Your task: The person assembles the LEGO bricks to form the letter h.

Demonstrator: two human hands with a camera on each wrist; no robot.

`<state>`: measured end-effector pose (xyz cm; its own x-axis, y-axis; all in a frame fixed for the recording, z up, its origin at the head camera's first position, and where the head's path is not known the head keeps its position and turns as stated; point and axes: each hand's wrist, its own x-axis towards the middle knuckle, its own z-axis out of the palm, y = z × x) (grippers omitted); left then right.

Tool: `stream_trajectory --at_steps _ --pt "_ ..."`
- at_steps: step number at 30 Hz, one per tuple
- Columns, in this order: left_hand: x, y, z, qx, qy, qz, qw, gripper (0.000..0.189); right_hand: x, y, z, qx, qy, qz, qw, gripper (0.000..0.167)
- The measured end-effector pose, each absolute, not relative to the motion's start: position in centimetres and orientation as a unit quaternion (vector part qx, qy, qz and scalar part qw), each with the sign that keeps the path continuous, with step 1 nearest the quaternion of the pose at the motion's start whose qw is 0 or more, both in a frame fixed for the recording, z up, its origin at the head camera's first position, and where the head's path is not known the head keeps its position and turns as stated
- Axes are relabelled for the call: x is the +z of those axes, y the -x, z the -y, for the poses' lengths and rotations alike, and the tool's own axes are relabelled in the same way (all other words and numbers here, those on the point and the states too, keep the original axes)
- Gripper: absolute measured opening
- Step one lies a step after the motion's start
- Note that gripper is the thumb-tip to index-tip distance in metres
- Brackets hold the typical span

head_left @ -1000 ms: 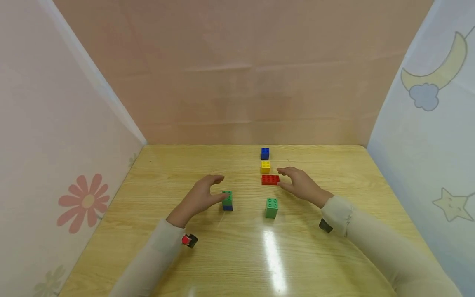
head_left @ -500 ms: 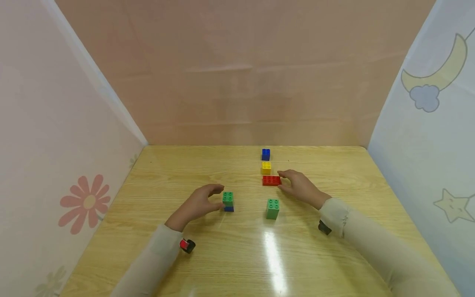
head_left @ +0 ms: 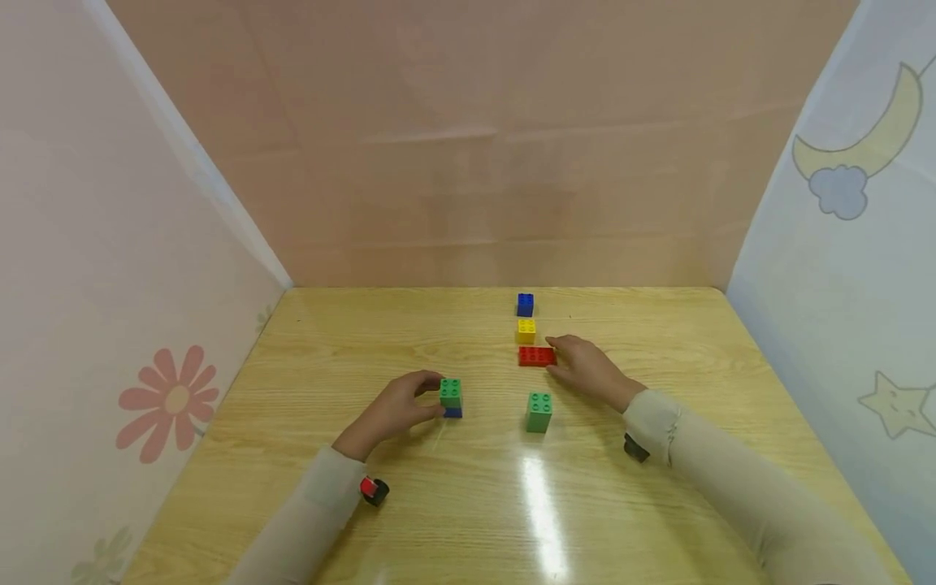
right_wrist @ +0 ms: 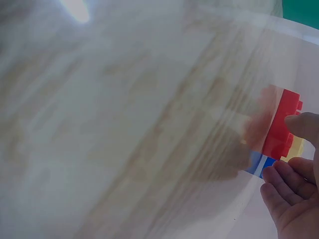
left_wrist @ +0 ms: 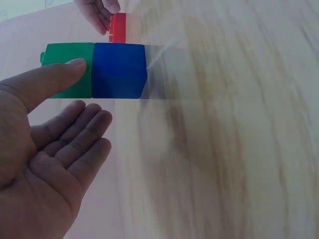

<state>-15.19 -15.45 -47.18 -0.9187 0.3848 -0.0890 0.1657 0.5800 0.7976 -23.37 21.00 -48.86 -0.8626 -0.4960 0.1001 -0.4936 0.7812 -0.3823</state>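
Fingers (head_left: 428,377) of your left hand (head_left: 392,408) have come down over the last second: in the head view your thumb lay over the top of the green four-stud brick (head_left: 451,396), and now it's down at the near side of that stack, level with the blue base brick (head_left: 453,413). Wide, relaxed spread, no grip showing. Over on your right hand (head_left: 591,370), a smaller shift: thumb and fingers now sit further around the right end of the red eight-stud brick (head_left: 535,357), flat on the worktop (head_left: 329,341), nearest you in line with the yellow brick (head_left: 526,332).

Left wrist view: your thumb crosses the green face, the other fingers stretch loosely past it; whether skin meets plastic, you can't tell. Green sits straight on blue.

Right wrist view: thumb across the red brick's studded side, fingers parted near its end, contact unclear. So both hands look well placed, with no hold secured on either side.
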Motion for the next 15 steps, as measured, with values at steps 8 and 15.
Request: stream_trajectory --at_steps 8,15 --pt "-47.39 15.28 15.24 0.434 -0.163 -0.876 0.136 0.054 -49.32 23.38 -20.9 -0.191 0.25 -0.949 0.013 0.053" --pt "-47.41 15.29 15.22 0.44 -0.162 -0.872 0.143 0.05 -49.26 23.41 -20.71 -0.184 0.246 -0.952 0.009 0.049"
